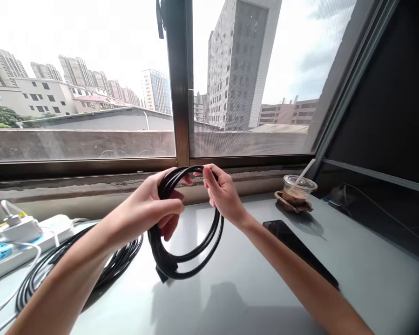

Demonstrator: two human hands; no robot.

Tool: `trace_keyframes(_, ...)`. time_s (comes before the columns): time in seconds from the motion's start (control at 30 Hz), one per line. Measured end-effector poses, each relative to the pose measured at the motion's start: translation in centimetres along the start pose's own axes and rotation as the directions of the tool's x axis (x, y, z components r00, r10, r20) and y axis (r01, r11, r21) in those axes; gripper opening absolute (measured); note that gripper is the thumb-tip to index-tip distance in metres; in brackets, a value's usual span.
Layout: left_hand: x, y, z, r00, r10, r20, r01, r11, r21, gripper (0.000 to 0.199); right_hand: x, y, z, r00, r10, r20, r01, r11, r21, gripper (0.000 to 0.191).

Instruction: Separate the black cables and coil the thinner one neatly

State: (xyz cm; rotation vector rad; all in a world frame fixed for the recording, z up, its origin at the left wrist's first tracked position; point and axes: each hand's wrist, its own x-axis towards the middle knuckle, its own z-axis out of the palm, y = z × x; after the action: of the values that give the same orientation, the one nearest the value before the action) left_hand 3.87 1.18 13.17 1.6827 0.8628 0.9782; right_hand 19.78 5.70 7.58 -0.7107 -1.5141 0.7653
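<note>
A coiled black cable [185,258] is held up in loops above the table, its connector end [163,274] hanging at the lower left of the coil. My left hand [160,202] is wrapped round the left side of the loops, with the thumb lying across in front. At the top right of the coil, my right hand [223,190] pinches the cable between thumb and fingers. Part of the loops is hidden behind both hands.
More coiled black cable [122,260] lies on the left beside a white power strip [57,228] with a plugged-in adapter [21,230]. On the right are a black phone-like slab [300,251] and a lidded drink cup [296,188] in a cardboard holder [289,204]. A window backs the table [265,302].
</note>
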Motion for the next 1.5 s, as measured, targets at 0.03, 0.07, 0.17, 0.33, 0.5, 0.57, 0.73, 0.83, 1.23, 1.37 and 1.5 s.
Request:
trace_keyframes(0.03, -0.3, 0.1, 0.2, 1.0, -0.012, 0.014, 0.013, 0.999, -0.033, 0.035, 0.0, 0.2, 0.2, 0.998, 0.049, 0.042, -0.051, 0.997, 0.065, 0.043)
trace_keyframes(0.07, -0.5, 0.3, 0.5, 1.0, -0.023, 0.022, 0.024, 0.998, -0.058, 0.04, 0.1, 0.5, 0.3, 0.993, 0.089, 0.076, -0.097, 0.988, 0.121, 0.045)
trace_keyframes(0.17, -0.7, 0.3, 1.0, 0.998, -0.068, -0.012, 0.068, 0.998, -0.013, 0.042, 0.1, 1.3, 0.7, 0.981, 0.15, 0.123, -0.171, 0.967, 0.188, 0.05)
trace_keyframes(0.33, 0.8, -1.6, -0.5, 0.958, -0.156, -0.239, 0.241, 0.892, 0.383, 0.018, 0.6, 4.0, 0.3, 0.93, 0.346, 0.127, -0.348, 0.937, -0.005, 0.046)
trace_keyframes(0.5, 3.8, -5.9, -3.7, 0.932, -0.277, -0.233, 0.362, 0.694, 0.623, 0.033, 0.5, 6.5, -0.4, 0.843, 0.521, 0.132, -0.483, 0.843, -0.238, 0.033)
trace_keyframes(0.57, 4.7, -7.5, -4.4, 0.885, -0.417, -0.205, 0.428, 0.559, 0.71, 0.033, 0.1, 7.1, -0.7, 0.801, 0.564, 0.2, -0.478, 0.805, -0.352, 0.024)
trace_keyframes(0.73, 5.6, -10.5, -4.4, 0.847, -0.498, -0.184, 0.393, 0.355, 0.848, 0.037, -0.7, 8.4, -1.4, 0.752, 0.63, 0.193, -0.392, 0.664, -0.637, 0.03)
trace_keyframes(0.83, 5.4, -11.6, -3.8, 0.856, -0.468, -0.22, 0.388, 0.301, 0.871, 0.036, -1.0, 9.0, -1.5, 0.772, 0.625, 0.114, -0.328, 0.545, -0.772, 0.028)
trace_keyframes(1.23, 3.5, -9.6, 1.3, 0.965, -0.254, 0.058, 0.034, 0.342, 0.939, 0.042, -1.3, 9.4, -1.2, 0.851, 0.526, 0.016, -0.168, 0.3, -0.939, 0.032)
trace_keyframes(1.37, 2.9, -9.3, 1.8, 0.909, -0.388, 0.155, -0.021, 0.327, 0.945, 0.054, -1.3, 8.9, -1.2, 0.846, 0.533, 0.012, -0.156, 0.27, -0.95, 0.028)
trace_keyframes(1.5, 2.5, -10.5, 2.9, 0.887, -0.41, 0.213, -0.103, 0.274, 0.956, 0.054, -1.3, 8.3, -0.9, 0.83, 0.557, 0.01, -0.145, 0.233, -0.962, 0.027)
